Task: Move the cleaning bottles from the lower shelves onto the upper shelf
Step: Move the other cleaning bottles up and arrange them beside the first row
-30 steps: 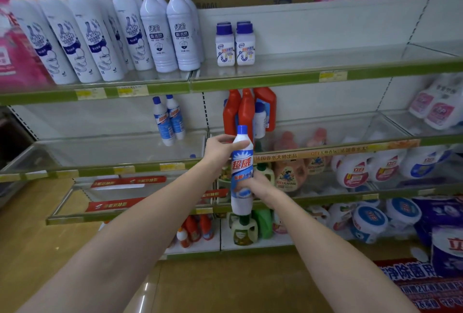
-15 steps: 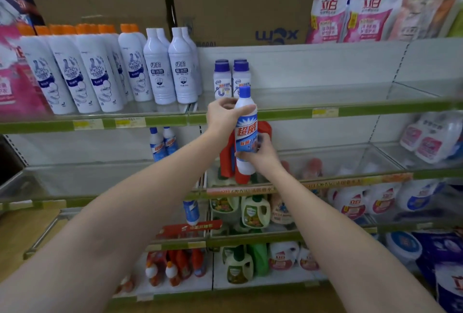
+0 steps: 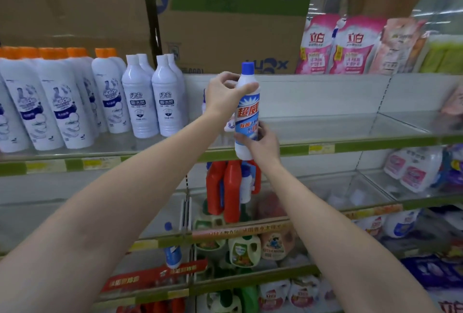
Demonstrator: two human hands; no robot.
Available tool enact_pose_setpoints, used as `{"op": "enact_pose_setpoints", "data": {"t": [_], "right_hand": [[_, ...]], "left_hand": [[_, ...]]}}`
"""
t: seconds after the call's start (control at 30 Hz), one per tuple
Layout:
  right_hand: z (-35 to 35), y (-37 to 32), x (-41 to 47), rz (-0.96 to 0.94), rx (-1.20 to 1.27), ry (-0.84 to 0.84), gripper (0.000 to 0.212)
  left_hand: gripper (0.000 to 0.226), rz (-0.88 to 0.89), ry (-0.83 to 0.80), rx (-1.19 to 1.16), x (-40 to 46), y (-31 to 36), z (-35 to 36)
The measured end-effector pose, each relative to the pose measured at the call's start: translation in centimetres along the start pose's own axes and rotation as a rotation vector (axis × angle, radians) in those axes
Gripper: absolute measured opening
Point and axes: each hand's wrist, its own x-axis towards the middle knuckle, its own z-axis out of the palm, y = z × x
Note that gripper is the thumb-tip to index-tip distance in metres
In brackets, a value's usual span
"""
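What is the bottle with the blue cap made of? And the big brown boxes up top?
The blue-capped bottle looks like smooth white plastic: it is slightly glossy, with a printed label wrapped round it. The cap looks like plastic too. The brown boxes look like cardboard: dull and matt, with folded edges and green tape across one.

We see bare room on the upper shelf (image 3: pixel 350 127) from the middle of the frame out to the right, reaching back to its white rear panel. At left that shelf is crowded: orange-capped white bottles (image 3: pixel 50 102) and white-capped bottles (image 3: pixel 155 97) stand in touching rows. The blue-capped bottle (image 3: pixel 246 109), held by the left hand (image 3: pixel 223 94) and right hand (image 3: pixel 263 142), stands upright at the shelf's front edge, just right of those rows. Red bottles (image 3: pixel 230 187) fill the shelf below.
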Motion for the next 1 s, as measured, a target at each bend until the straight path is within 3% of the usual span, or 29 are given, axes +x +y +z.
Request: {"op": "enact_pose_setpoints", "data": {"t": [0.23,0.47,0.67,1.0], "right_hand": [[-1.3,1.1,6.2,-0.015,-0.048,0.100,0.038],[-2.4,4.2,12.2,0.048,-0.155,0.034,0.045],[-3.0,5.8,17.4,0.072,-0.218,-0.112,0.051],[-2.2,9.3,24.1,0.040,-0.281,-0.191,0.059]], "left_hand": [[0.043,0.013,-0.072,-0.020,4.6,-1.2,3.5],[0.040,-0.045,-0.215,0.162,9.6,-2.6,6.5],[0.033,-0.072,-0.161,0.448,14.9,-2.6,8.6],[0.042,-0.074,-0.035,0.521,19.5,-6.6,10.8]]}}
